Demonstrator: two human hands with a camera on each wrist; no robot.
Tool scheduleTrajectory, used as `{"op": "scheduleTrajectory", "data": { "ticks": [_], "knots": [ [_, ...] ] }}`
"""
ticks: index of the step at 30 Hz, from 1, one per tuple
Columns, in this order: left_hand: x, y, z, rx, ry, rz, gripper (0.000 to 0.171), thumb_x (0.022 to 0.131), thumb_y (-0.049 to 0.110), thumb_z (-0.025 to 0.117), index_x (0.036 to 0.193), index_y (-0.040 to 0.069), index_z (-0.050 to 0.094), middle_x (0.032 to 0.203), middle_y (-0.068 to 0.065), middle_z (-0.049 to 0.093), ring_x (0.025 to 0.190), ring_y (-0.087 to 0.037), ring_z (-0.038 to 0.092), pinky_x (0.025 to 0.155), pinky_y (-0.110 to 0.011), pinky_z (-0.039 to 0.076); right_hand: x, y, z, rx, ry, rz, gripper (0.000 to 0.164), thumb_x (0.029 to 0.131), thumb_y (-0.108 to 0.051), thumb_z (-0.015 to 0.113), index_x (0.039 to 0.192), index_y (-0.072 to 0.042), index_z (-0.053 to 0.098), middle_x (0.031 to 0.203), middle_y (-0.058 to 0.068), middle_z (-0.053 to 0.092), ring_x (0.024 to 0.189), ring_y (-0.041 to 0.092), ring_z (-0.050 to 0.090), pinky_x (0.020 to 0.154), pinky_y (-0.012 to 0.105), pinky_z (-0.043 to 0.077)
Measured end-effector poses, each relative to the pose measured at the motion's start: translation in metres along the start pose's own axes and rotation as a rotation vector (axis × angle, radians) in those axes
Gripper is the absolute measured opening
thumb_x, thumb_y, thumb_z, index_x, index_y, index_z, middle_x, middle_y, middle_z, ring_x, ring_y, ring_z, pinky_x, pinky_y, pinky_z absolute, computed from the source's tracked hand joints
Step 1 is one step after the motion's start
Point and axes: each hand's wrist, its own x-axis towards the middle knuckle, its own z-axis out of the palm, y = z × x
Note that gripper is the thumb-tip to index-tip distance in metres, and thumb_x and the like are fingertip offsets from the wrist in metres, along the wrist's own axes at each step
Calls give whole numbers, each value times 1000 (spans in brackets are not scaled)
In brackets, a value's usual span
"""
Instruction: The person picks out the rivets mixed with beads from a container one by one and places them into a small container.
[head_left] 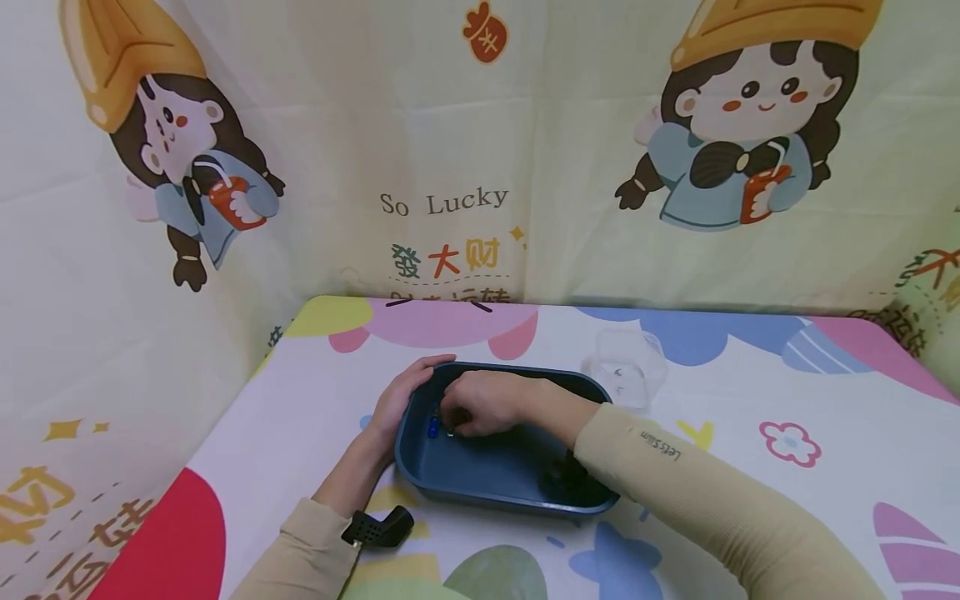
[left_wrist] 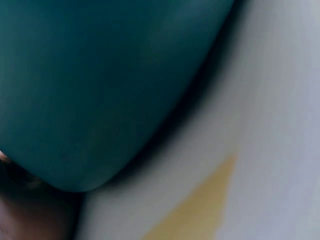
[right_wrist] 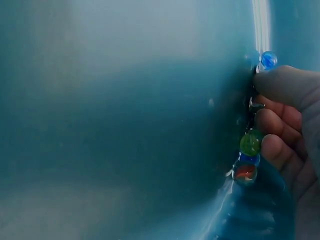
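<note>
A dark blue plastic basin (head_left: 480, 467) stands on the table. My left hand (head_left: 401, 400) rests against its left end from outside, fingers stretched along the far corner. In the left wrist view only the basin's blurred outer wall (left_wrist: 100, 90) and a bit of that hand show. My right hand (head_left: 483, 404) reaches into the basin's left part with fingers curled. In the right wrist view, a green marble (right_wrist: 251, 143) touches one fingertip, a red-streaked marble (right_wrist: 245, 173) lies below it, and a blue marble (right_wrist: 269, 60) lies beyond the thumb. A small glassy thing (right_wrist: 256, 106) shows between thumb and fingers; whether it is pinched is unclear.
Behind the basin's right side lies a clear plastic container (head_left: 626, 375). Something dark (head_left: 562, 479), hard to make out, sits in the basin's near right part under the right forearm. A printed cloth (head_left: 570, 167) hangs behind the patterned table.
</note>
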Motion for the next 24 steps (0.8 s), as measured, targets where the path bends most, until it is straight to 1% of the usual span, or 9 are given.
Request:
{"op": "scheduleTrajectory", "data": {
  "ticks": [3,7,15,17,20,22,24],
  "knots": [
    [-1,1,0,1,-2,5,46,110,20,27,149,1,42,139,-14,55,120,-23,55,101,-32,46,1,-2,0,-19,-6,-2,9,95,-15,72,103,-14,75,93,-6,66,81,6,58,83,17,49],
    [-1,1,0,-8,-3,9,45,110,19,28,149,0,42,138,-12,56,121,-22,55,102,-31,45,1,-4,0,-36,-21,13,9,94,-15,71,102,-15,75,92,-7,66,79,6,58,81,16,50],
    [-1,-1,-1,-21,-1,14,45,109,18,28,148,-1,42,135,-11,57,119,-21,56,101,-31,45,1,-4,1,-1,-36,41,7,93,-14,71,100,-16,73,86,-9,63,77,7,58,77,16,49],
    [-1,-1,0,-15,1,14,45,109,19,28,148,0,42,135,-11,57,118,-22,56,101,-31,45,1,-4,0,9,-24,43,7,92,-14,71,98,-17,73,85,-10,62,76,7,57,75,16,49],
    [-1,-1,0,-2,7,11,46,110,20,28,148,1,43,135,-11,57,118,-23,55,100,-31,45,-1,-5,-3,41,16,42,6,92,-13,70,96,-17,72,84,-10,61,75,7,56,71,18,49],
    [-1,-1,0,4,12,9,45,110,20,28,148,1,43,135,-10,57,119,-23,55,100,-31,45,-3,-4,-5,78,50,36,7,91,-11,69,95,-16,72,83,-9,61,74,8,55,69,19,49],
    [0,0,0,11,17,9,45,110,21,28,147,1,44,135,-11,57,119,-25,54,99,-31,45,-4,-3,-7,142,82,32,6,91,-9,69,94,-14,72,81,-9,61,72,8,55,68,21,49]
  ]
}}
